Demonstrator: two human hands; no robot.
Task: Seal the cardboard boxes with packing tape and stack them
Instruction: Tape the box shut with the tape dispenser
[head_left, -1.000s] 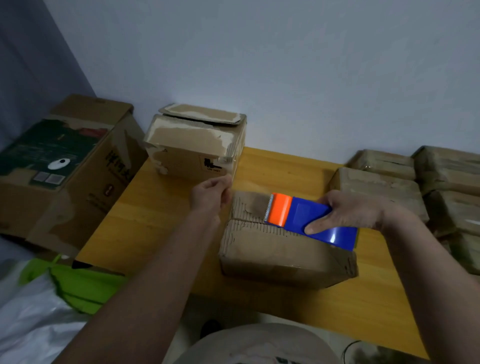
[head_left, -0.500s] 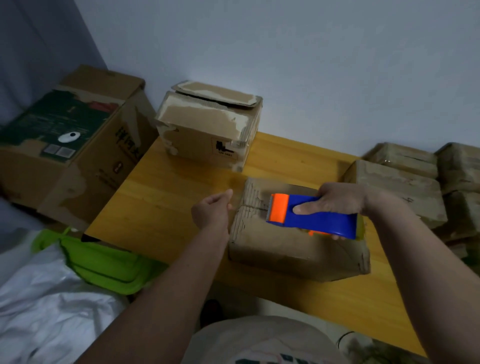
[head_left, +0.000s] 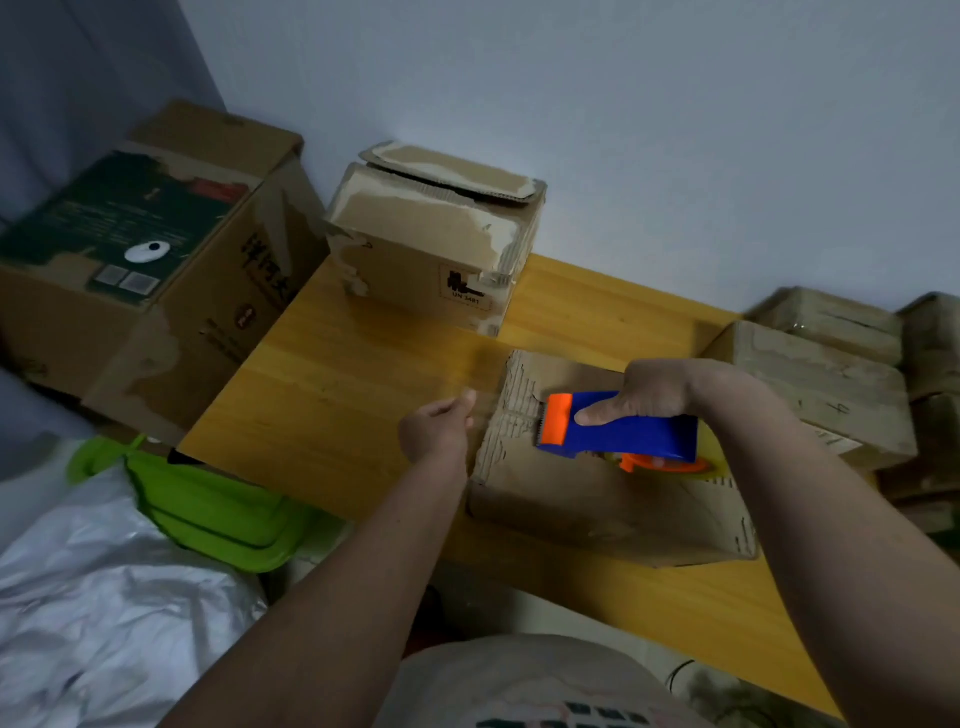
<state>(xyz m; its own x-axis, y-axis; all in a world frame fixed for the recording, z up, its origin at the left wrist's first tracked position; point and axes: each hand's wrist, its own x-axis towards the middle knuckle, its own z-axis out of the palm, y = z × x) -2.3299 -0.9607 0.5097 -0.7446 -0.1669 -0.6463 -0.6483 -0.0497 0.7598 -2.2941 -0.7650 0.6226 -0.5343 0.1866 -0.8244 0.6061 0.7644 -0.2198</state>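
Note:
A worn cardboard box (head_left: 587, 499) lies on the yellow wooden table (head_left: 337, 395) in front of me. My right hand (head_left: 654, 387) grips a blue and orange tape dispenser (head_left: 618, 428) that rests on the box's top, its orange blade end pointing left. My left hand (head_left: 436, 431) is just off the box's left edge and pinches the free end of clear tape (head_left: 485, 402) stretched from the dispenser. A second torn box (head_left: 431, 244) stands at the table's back against the wall.
A large printed carton (head_left: 140, 270) stands left of the table. Several taped boxes (head_left: 826, 384) are piled at the right. Green plastic trays (head_left: 208, 509) and a silver foil bag (head_left: 104, 597) lie low at the left.
My left hand has drawn away from the box's left edge, pulling tape out. The dispenser has slid slightly right along the box top. My view has tilted down.

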